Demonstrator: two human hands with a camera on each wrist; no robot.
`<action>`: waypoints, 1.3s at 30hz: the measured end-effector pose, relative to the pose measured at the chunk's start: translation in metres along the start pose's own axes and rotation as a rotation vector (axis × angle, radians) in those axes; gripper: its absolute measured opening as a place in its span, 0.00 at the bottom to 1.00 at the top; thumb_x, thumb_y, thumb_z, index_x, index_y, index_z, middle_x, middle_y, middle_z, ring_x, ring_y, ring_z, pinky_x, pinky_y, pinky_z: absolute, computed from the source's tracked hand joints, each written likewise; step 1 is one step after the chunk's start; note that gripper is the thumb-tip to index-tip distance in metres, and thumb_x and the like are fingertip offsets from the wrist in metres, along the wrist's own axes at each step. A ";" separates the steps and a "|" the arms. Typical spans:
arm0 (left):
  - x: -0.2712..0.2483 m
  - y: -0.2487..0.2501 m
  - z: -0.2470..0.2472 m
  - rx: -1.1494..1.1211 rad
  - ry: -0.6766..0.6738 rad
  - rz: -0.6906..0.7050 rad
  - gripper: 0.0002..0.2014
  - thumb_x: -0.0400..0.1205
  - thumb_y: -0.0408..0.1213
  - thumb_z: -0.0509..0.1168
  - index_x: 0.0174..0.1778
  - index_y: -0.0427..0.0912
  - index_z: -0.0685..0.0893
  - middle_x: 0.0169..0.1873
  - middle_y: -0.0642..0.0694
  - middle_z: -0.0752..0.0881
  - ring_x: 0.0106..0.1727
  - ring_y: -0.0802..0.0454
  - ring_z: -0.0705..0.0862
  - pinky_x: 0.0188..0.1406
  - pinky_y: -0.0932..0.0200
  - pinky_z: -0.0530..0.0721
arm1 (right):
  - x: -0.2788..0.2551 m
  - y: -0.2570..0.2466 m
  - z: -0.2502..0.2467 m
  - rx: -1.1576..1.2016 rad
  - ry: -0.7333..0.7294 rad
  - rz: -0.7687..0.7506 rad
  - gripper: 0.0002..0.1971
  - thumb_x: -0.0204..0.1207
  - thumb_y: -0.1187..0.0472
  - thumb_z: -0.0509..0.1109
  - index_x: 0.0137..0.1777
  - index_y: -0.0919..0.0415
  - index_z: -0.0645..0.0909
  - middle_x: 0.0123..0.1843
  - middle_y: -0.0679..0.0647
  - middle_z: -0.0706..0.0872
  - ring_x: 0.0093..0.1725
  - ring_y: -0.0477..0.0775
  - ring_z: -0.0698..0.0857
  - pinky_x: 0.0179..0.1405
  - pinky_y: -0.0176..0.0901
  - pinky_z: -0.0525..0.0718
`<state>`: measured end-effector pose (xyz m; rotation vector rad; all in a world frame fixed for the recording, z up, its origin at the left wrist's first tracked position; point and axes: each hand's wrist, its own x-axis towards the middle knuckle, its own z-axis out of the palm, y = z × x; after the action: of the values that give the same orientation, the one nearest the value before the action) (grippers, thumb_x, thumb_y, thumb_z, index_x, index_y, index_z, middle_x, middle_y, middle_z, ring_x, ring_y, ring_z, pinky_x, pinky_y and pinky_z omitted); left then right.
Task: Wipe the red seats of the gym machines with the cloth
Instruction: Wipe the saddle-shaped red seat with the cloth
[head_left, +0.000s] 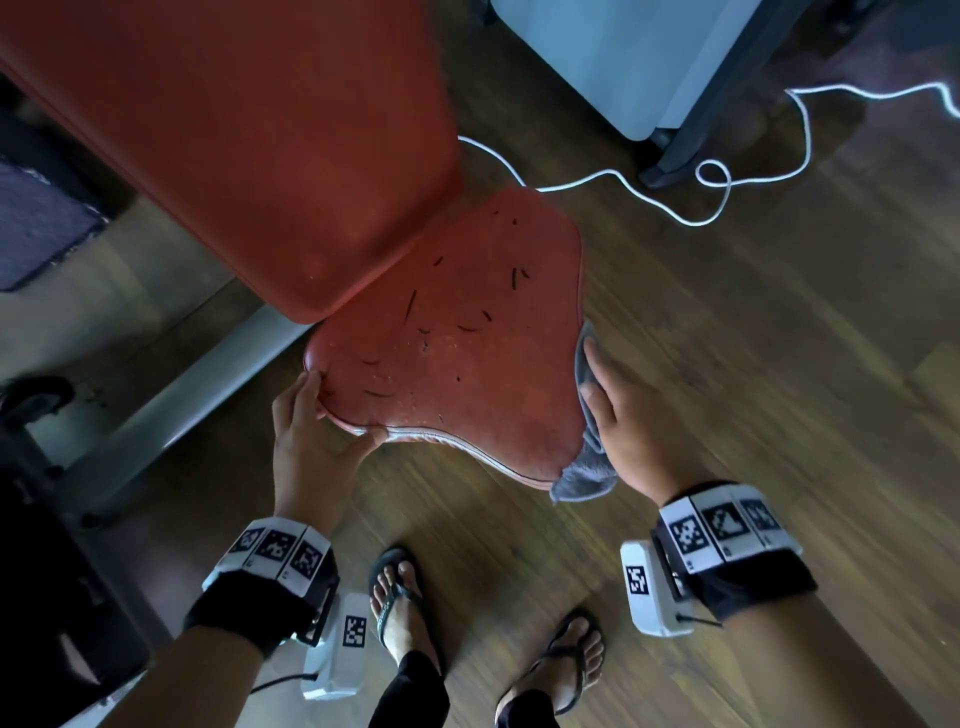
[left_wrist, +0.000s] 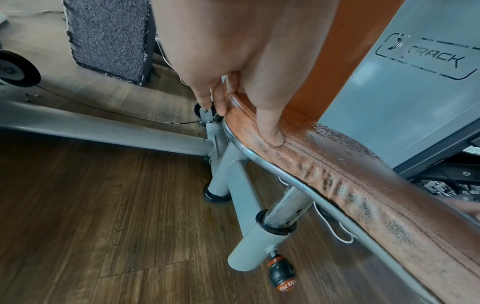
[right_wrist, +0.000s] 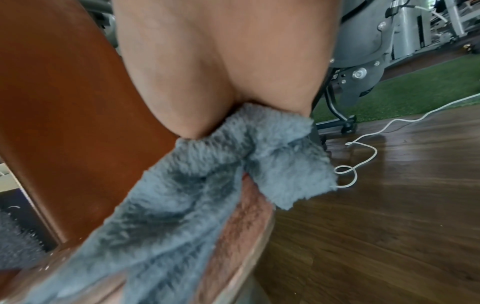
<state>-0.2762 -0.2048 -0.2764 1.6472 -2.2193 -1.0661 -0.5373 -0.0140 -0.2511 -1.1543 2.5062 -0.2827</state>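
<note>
The red seat (head_left: 457, 338) is worn and cracked, with dark marks on its top, and sits below the red backrest (head_left: 260, 145). My left hand (head_left: 317, 421) grips the seat's near left corner, its thumb (left_wrist: 272, 133) pressing the front edge (left_wrist: 363, 185) and its fingers curled round the side. My right hand (head_left: 618, 415) lies flat, fingers straight, and presses the grey fluffy cloth (head_left: 584, 478) against the seat's right edge. In the right wrist view the cloth (right_wrist: 182, 205) bunches under my palm (right_wrist: 221, 72) and hangs over the seat's rim (right_wrist: 246, 226); the fingers are hidden there.
A white cord (head_left: 753, 171) loops over the wooden floor to the right of the seat. A grey machine housing (head_left: 623, 62) stands behind. The grey frame beam (head_left: 197, 384) runs left under the seat, with a black and orange knob (left_wrist: 281, 273) below. My sandalled feet (head_left: 400, 597) stand close in front.
</note>
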 end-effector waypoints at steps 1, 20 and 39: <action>0.000 0.000 0.000 0.000 0.001 0.001 0.50 0.66 0.42 0.83 0.82 0.42 0.64 0.75 0.48 0.67 0.70 0.50 0.77 0.73 0.50 0.75 | 0.008 0.001 -0.002 -0.084 -0.005 -0.010 0.29 0.83 0.41 0.40 0.82 0.46 0.61 0.54 0.64 0.88 0.49 0.64 0.88 0.54 0.59 0.84; -0.001 0.005 -0.002 0.017 0.003 -0.010 0.50 0.65 0.41 0.83 0.82 0.42 0.65 0.74 0.48 0.68 0.71 0.47 0.76 0.74 0.45 0.75 | 0.086 -0.012 -0.015 -0.246 -0.155 -0.081 0.35 0.86 0.46 0.54 0.86 0.58 0.44 0.84 0.68 0.56 0.78 0.66 0.69 0.74 0.55 0.72; -0.005 0.005 -0.001 -0.044 0.019 0.000 0.50 0.65 0.39 0.83 0.82 0.44 0.64 0.74 0.52 0.68 0.67 0.57 0.77 0.70 0.54 0.74 | 0.173 0.002 -0.026 -0.196 -0.054 -0.168 0.30 0.86 0.49 0.55 0.85 0.54 0.52 0.85 0.56 0.57 0.83 0.59 0.56 0.83 0.54 0.53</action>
<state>-0.2781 -0.2004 -0.2715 1.6321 -2.1684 -1.0862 -0.6531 -0.1441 -0.2699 -1.4323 2.4366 -0.0488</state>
